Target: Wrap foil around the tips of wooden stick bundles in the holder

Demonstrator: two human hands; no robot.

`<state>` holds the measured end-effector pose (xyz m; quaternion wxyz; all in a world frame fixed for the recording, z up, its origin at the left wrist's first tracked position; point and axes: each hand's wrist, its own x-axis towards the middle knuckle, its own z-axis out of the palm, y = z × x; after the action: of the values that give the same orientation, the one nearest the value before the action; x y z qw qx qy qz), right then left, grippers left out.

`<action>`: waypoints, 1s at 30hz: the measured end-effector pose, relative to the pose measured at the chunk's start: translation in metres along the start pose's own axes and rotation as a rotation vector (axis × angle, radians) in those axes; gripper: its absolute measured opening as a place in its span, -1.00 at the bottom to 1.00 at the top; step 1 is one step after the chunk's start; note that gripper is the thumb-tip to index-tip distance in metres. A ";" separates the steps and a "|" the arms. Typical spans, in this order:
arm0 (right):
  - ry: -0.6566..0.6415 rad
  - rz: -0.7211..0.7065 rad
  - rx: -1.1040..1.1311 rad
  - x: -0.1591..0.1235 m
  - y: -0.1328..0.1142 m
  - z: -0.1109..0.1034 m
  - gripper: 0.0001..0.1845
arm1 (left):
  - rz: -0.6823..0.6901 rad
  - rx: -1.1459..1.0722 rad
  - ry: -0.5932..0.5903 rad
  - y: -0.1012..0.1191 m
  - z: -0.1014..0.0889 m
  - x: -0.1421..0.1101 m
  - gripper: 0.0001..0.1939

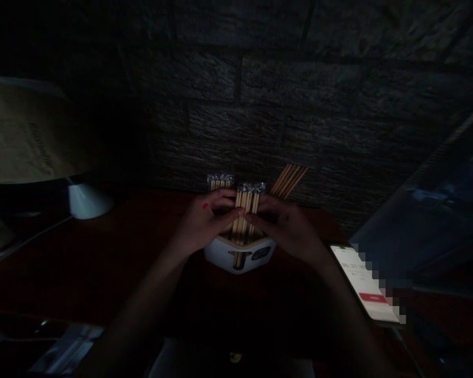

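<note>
A white box point(220, 251) with a cut-out in its front stands on the dark table. From it rises a bundle of pale wooden chopsticks point(244, 210), their tops wrapped in clear plastic. My left hand point(205, 220) grips the bundle from the left, with its thumb on the front. On the other side, my right hand point(284, 223) closes on the same bundle, its thumb close to the left one. A second wrapped bundle point(220, 181) shows behind my left fingers. Several brown chopsticks point(289, 179) lean out to the right behind my right hand, which hides their lower ends.
A lit phone point(358, 281) lies to the right with a cable at its lower end. Behind the box is a dark stone-block wall point(236, 79). At the left are a brown paper bag point(27, 131) and a white cone-shaped object point(86, 200).
</note>
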<state>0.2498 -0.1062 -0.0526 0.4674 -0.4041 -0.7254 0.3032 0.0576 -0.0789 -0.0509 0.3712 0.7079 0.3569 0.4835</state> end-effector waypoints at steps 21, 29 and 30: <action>0.180 0.038 -0.045 -0.010 -0.003 -0.006 -0.76 | 0.020 -0.006 0.009 -0.003 0.002 0.000 -0.72; 0.166 0.035 -0.026 -0.012 -0.009 -0.008 -0.85 | -0.002 0.006 -0.003 0.002 0.002 0.000 -0.73; 0.158 0.038 -0.027 -0.012 -0.009 -0.007 -0.86 | -0.005 0.007 -0.006 0.001 0.002 0.000 -0.73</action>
<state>0.2566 -0.1204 -0.0476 0.5118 -0.4468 -0.6824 0.2697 0.0594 -0.0796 -0.0500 0.3710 0.7098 0.3594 0.4790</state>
